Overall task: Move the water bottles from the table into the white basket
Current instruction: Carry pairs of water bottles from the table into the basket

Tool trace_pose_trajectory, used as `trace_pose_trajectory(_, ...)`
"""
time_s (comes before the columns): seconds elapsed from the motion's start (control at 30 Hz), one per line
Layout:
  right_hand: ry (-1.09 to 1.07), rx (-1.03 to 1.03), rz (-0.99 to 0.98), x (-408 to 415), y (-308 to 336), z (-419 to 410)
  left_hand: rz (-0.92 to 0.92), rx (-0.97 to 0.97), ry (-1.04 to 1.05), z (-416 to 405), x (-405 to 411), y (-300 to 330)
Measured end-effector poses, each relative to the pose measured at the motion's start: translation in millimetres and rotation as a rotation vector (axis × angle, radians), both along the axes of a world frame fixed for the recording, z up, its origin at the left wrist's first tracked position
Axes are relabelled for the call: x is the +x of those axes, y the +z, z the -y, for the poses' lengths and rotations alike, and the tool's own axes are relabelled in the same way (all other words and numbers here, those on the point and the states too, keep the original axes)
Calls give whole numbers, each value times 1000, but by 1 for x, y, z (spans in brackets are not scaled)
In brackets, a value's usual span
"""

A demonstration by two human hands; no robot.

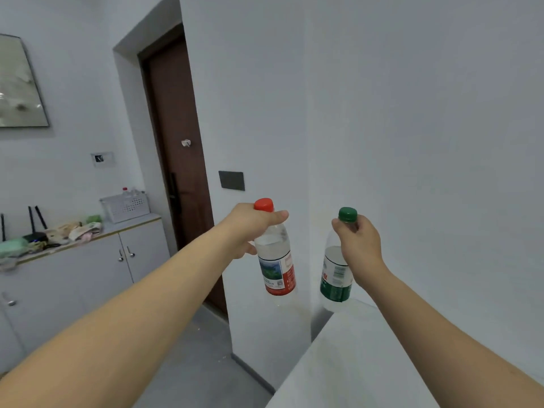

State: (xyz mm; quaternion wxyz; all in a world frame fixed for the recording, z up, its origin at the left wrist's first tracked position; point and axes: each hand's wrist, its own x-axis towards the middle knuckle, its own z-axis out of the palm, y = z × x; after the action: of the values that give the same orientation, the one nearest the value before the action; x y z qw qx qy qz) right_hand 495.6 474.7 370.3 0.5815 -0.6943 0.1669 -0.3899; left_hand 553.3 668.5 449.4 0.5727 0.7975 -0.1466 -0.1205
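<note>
My left hand (250, 228) grips the neck of a clear water bottle with a red cap and red label (276, 269), held upright in the air. My right hand (360, 245) grips the neck of a green-capped, green-labelled water bottle (335, 278), also upright and lifted above the white table (353, 363). The white basket (125, 206) stands far off on the cabinet top at the left, with bottle tops showing over its rim.
A white cabinet (88, 266) along the left wall carries a router, cloths and clutter. A brown door (176, 160) is set in the wall beyond it. A white wall corner (265, 142) stands right behind the bottles. Grey floor (194, 363) runs between table and cabinet.
</note>
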Motion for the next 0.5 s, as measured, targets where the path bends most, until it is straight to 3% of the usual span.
trace_pose_trajectory(0.5, 153, -23, -4, 197, 11, -172, -29, -156, 153, -164, 191, -22)
